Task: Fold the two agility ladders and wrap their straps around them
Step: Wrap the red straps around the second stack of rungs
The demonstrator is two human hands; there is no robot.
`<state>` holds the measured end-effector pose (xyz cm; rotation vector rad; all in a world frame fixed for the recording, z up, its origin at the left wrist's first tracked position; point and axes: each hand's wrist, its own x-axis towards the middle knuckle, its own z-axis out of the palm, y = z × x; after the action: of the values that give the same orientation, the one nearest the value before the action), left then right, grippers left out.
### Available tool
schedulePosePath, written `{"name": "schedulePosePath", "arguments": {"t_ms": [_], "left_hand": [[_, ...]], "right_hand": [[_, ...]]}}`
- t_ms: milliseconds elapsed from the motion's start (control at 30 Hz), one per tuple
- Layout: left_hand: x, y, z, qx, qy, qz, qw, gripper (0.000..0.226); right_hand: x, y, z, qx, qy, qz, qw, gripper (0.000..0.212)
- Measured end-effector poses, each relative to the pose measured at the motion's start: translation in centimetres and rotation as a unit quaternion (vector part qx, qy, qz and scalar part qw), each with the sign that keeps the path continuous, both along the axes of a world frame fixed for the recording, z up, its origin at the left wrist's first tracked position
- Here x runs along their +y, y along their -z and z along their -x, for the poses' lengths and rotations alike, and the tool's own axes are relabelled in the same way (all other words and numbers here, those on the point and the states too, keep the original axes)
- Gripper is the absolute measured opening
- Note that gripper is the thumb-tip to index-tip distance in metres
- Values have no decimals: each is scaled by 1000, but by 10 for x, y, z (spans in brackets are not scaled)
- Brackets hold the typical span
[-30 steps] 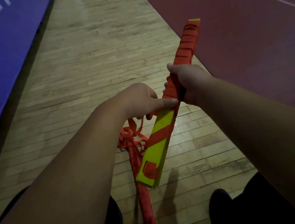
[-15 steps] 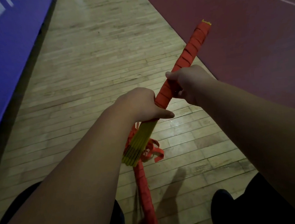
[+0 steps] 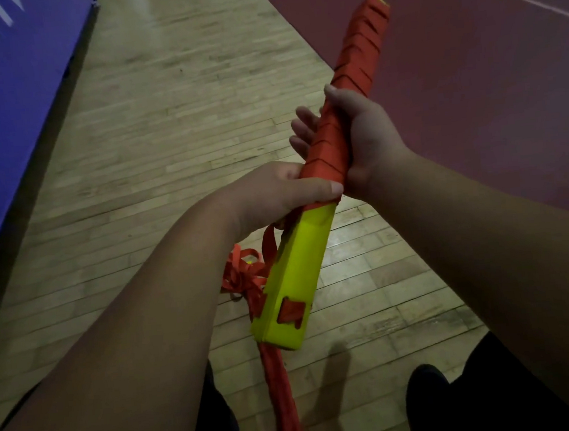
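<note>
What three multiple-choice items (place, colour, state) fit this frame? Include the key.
1. Where is the second, orange-wrapped ladder bundle?
A. on the wooden plank floor, below the held one
B. on a blue mat
C. on the red court surface

2. What colour is the bare near end of the held folded plastic ladder bundle?
A. blue
B. yellow-green
C. white

3. How much of the held bundle is wrapped in orange strap?
A. none
B. part
C. all

Key: 1 A, it lies on the planks. 2 B, the unwrapped end is yellow-green. 3 B, the wrap runs from the far tip to the grip of the left hand, past the right hand, and the near end is bare.
</note>
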<state>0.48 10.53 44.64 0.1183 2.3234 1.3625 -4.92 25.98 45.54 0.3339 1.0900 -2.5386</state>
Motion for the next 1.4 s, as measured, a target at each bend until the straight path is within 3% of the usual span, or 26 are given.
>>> {"name": "schedulePosePath", "arguments": {"t_ms": [133, 300, 500, 633, 733, 833, 933, 1100, 1233, 1400], "left_hand": [[-3, 2, 5, -7, 44, 85, 995, 58], [-4, 8, 7, 25, 82, 258, 962, 63], [-2, 16, 6, 8, 69, 320, 945, 64], [0, 19, 6, 17, 61, 420, 906, 80], [1, 21, 5, 32, 52, 455, 888, 81], [-1, 21, 4, 37, 45, 431, 901, 75], [-3, 12, 3, 39, 30, 353, 934, 50], [-6, -6, -2, 18, 10, 206, 978, 29], [-4, -11, -6, 1, 28, 172, 985, 26], [4, -10, -7, -4, 16, 172, 985, 36]], "right_hand": [[-1, 6, -1, -32, -13, -49, 998, 16], [-3, 24, 2, -14, 6, -213, 977, 32], [-7, 24, 10, -10, 30, -317, 948, 50], [-13, 26, 12, -4, -8, -373, 928, 39], [-14, 27, 12, 2, -7, -412, 911, 54], [-15, 26, 8, 26, 12, -395, 918, 65], [-12, 28, 8, 51, 18, -367, 929, 73], [1, 15, 4, 41, 13, -202, 978, 25], [6, 3, 2, 23, 16, -65, 998, 24], [2, 5, -3, 23, -27, -70, 997, 14]]}}
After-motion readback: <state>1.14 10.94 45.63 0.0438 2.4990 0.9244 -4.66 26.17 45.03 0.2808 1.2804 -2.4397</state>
